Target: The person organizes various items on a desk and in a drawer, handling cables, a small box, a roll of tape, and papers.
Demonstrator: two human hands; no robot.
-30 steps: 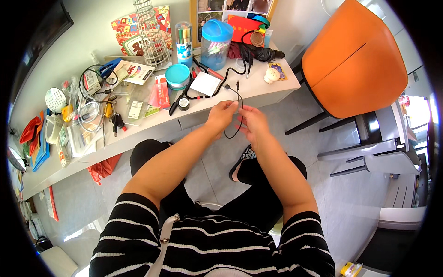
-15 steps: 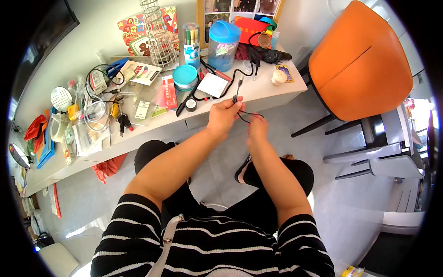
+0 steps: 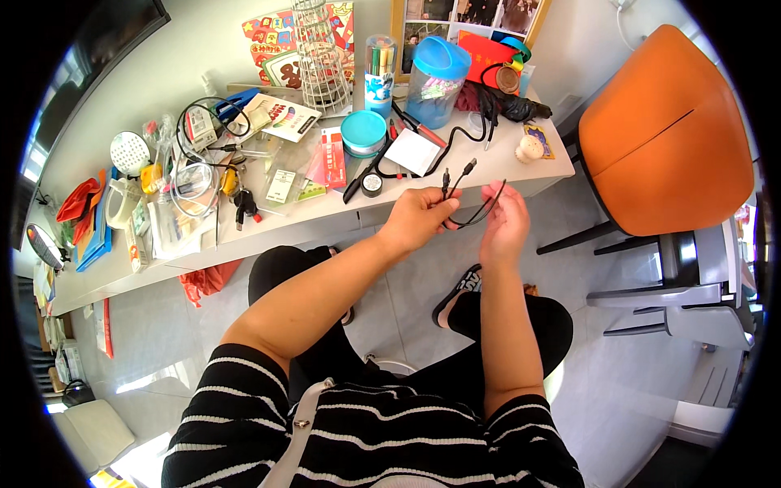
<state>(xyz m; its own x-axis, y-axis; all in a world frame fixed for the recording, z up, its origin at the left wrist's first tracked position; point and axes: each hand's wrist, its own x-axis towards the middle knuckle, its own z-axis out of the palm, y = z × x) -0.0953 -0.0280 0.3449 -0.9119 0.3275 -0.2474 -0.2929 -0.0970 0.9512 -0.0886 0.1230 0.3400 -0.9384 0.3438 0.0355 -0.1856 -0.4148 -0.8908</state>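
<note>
My left hand (image 3: 417, 220) pinches a black cable (image 3: 473, 223) near its two plug ends (image 3: 468, 167), which stick up above the thumb and fingers. A loop of the cable runs across to my right hand (image 3: 506, 224), whose raised fingers have it caught between them. Both hands are in the air just in front of the white desk's (image 3: 455, 180) near edge. On the desk close to them lie a small round black-rimmed tin (image 3: 371, 185), a white square card (image 3: 412, 152) and a black cord.
Desk clutter includes a turquoise round tub (image 3: 364, 132), a blue-lidded jar (image 3: 438, 81), a pen tube (image 3: 379, 77), a wire tower (image 3: 320, 61) and a heap of cables (image 3: 195, 183). An orange chair (image 3: 667, 138) stands to the right. A red bag (image 3: 210, 281) hangs below the desk.
The right hand has moved right and up, turning more upright, and the cable loop between the hands is wider. Two plug ends now show above the left hand. The view has shifted slightly.
</note>
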